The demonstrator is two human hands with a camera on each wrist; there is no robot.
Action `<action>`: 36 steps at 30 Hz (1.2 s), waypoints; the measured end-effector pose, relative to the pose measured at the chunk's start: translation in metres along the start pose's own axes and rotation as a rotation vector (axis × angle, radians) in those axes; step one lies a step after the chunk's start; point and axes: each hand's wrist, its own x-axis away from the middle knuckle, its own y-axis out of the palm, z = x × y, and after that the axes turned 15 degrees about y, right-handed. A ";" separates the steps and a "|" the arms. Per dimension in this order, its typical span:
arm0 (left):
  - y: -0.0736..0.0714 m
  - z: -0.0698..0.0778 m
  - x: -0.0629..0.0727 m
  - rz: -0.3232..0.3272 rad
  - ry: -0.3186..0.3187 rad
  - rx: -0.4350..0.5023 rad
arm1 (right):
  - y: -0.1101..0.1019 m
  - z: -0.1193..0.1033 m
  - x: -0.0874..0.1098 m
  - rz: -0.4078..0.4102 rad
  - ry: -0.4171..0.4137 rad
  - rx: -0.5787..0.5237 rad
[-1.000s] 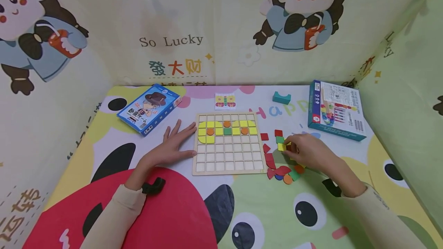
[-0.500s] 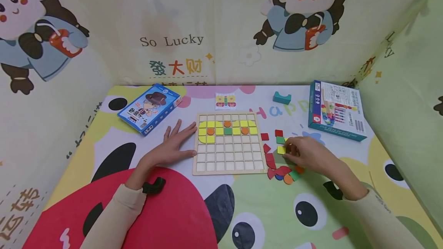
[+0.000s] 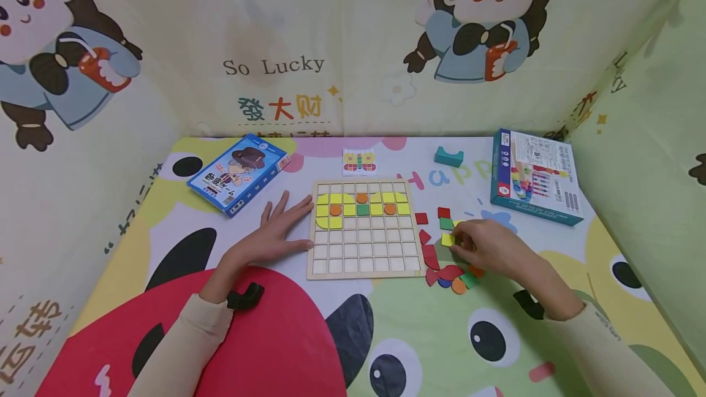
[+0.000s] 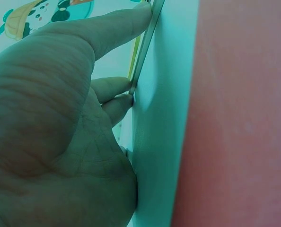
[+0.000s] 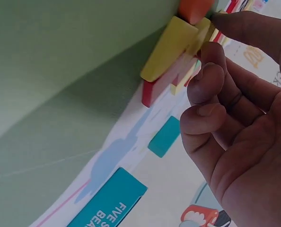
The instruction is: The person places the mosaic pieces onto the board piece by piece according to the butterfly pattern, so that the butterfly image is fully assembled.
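A wooden grid board (image 3: 364, 275) lies mid-table, its upper rows partly filled with yellow, orange and green tiles. Along its left edge my left hand (image 3: 270, 234) rests with spread fingers; the left wrist view shows thumb and fingertips touching the board edge (image 4: 147, 45). To the right of the board, my right hand (image 3: 493, 247) pinches a yellow square tile (image 3: 447, 240) between thumb and fingers, low over the loose pieces. In the right wrist view, a yellow piece (image 5: 171, 49) and a red piece (image 5: 152, 90) are near the curled fingers. Some pieces are hidden under that hand.
A butterfly pattern card (image 3: 360, 162) lies behind the board. Loose red pieces (image 3: 430, 254), a green square (image 3: 446, 223) and an orange disc (image 3: 459, 286) lie right of it. A blue box (image 3: 237, 173), a teal block (image 3: 449, 156) and another box (image 3: 537, 176) stand farther back.
My right hand has shifted slightly toward me, and the yellow square tile at its fingertips has slid with it, away from the green square. My left hand stays in place.
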 end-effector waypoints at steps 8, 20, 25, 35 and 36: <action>0.000 0.000 0.000 -0.001 -0.004 -0.003 | -0.004 -0.010 -0.004 0.020 -0.016 0.023; 0.000 -0.001 0.001 0.001 0.001 -0.002 | -0.003 -0.068 -0.026 0.036 -0.073 0.029; 0.000 -0.002 0.001 0.002 0.004 -0.004 | 0.000 -0.091 -0.040 0.025 -0.078 0.048; 0.001 -0.004 0.000 -0.004 0.009 -0.004 | 0.012 -0.134 -0.061 0.031 -0.132 0.085; 0.001 -0.004 0.000 -0.003 0.008 -0.002 | 0.013 -0.138 -0.063 0.029 -0.136 0.083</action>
